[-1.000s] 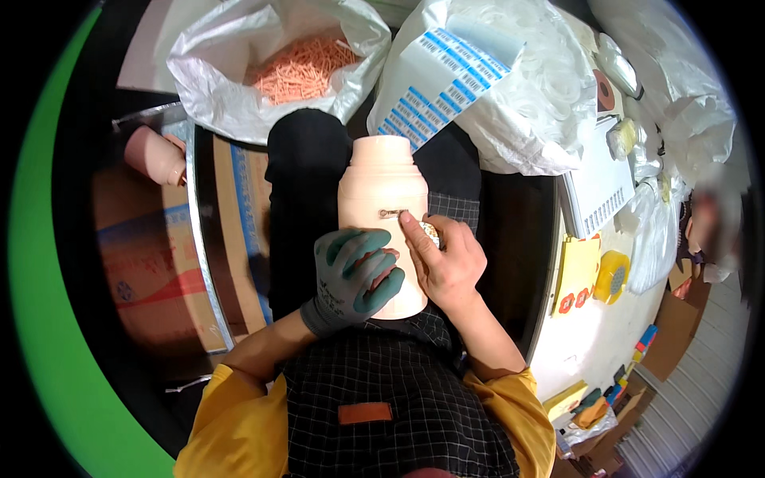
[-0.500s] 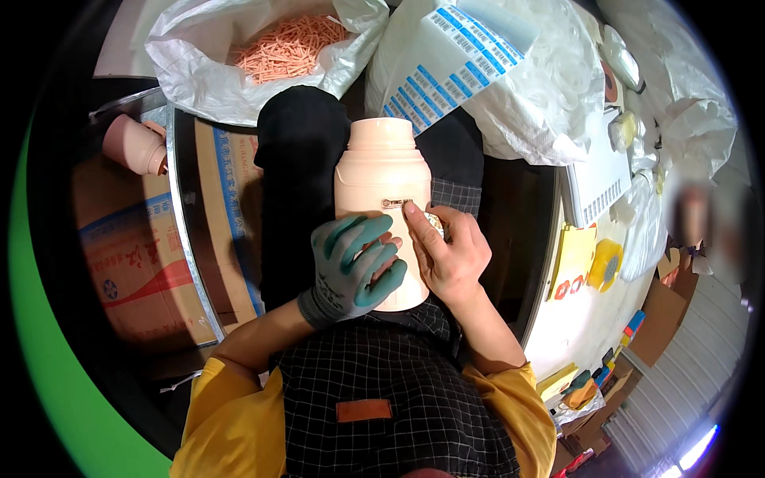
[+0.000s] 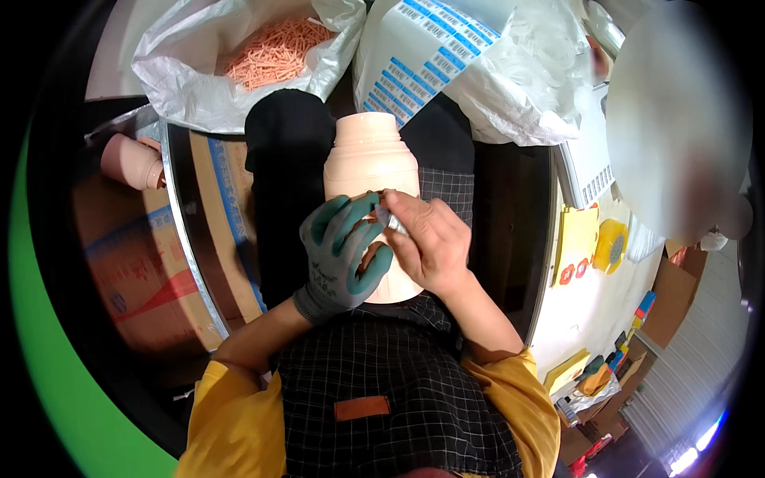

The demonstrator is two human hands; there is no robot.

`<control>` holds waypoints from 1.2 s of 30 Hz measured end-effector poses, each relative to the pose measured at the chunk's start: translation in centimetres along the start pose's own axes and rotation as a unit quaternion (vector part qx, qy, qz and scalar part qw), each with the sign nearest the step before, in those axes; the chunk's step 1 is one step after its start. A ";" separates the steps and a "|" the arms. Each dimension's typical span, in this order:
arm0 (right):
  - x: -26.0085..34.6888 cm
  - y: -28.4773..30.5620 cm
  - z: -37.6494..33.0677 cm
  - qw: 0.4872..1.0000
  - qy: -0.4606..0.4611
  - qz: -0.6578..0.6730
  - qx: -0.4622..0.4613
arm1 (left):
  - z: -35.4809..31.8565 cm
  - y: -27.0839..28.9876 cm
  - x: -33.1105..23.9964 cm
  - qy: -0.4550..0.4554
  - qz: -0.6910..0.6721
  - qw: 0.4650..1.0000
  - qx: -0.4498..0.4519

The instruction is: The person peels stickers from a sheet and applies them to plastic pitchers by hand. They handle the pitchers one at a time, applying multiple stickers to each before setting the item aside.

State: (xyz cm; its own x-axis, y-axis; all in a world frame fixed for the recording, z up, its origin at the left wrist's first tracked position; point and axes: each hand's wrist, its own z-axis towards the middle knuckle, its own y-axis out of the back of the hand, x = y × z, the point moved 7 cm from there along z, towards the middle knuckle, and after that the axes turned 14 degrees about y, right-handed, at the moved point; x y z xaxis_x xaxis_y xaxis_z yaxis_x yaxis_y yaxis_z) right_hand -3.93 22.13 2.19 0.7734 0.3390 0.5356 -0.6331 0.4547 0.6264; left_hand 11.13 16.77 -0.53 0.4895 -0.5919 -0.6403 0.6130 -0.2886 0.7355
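A pale pink flask (image 3: 370, 163) with a stepped narrow neck lies over my lap, neck pointing away from me. My left hand (image 3: 341, 251), in a grey and green glove, is curled over the flask's front with its fingers apart. Its index fingertip meets the fingertips of my bare right hand (image 3: 432, 239) over the small dark label spot. The right thumb and fingers are closed in a pinch. A small shiny, clear-looking piece (image 3: 395, 225) shows among them; its exact kind is unclear. The hands mostly cover the label.
Sheets of blue and white barcode stickers (image 3: 430, 60) lean on a white sack (image 3: 526, 95). Another sack (image 3: 187, 99) holds pink strips (image 3: 275, 54). At left, a pink flask body (image 3: 131, 162) lies by cartons (image 3: 143, 271). The right-hand table (image 3: 570, 327) bears a yellow tape roll (image 3: 611, 245).
My right hand has shifted left to meet the left fingertips, now pinching above the label and covering it. The left hand has edged up. A blurred pale shape now covers the upper right.
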 end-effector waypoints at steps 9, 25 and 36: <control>2.5 -2.2 -3.9 0.987 -0.056 0.108 -0.100 | 12.2 4.8 3.0 0.129 -0.187 0.974 -0.025; -0.8 25.1 -29.6 0.764 -0.399 -0.387 -0.326 | 16.1 -2.4 -8.2 -0.166 -0.065 0.972 0.154; -3.7 25.8 -33.4 0.766 -0.406 -0.384 -0.318 | 0.8 -29.5 -29.5 -0.504 0.099 0.805 0.296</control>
State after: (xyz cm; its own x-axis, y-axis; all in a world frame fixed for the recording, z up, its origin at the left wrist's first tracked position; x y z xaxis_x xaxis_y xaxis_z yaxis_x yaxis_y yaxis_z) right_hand -22.12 60.10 -2.50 0.4731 -0.7357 0.4846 0.3414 0.6602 0.6690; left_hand -21.90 42.15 -3.13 -0.3940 -0.8945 -0.2113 0.0355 -0.2445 0.9690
